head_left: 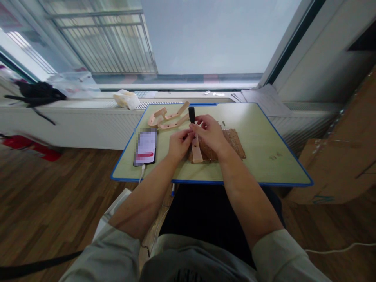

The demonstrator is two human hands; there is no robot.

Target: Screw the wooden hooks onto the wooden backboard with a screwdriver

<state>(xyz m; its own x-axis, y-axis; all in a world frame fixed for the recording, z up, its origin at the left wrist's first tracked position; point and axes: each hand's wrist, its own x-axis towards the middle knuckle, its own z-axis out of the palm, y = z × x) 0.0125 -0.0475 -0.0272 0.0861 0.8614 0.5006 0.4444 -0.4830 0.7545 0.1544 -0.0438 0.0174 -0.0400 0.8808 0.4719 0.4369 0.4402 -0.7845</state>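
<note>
Both hands meet over a wooden piece (196, 150): left hand (178, 144) fingers pinch its top, right hand (210, 134) fingers curl around a black tool (192, 114).

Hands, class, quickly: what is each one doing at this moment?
Left hand: closed, pinching the wooden piece.
Right hand: closed around the black-handled tool, over the same piece.

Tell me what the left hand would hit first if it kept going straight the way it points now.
The left hand points up and right toward the right hand. Almost at once it would meet the wooden piece and the black-handled tool held between them, then the right hand. Depth is hard to judge.
</note>
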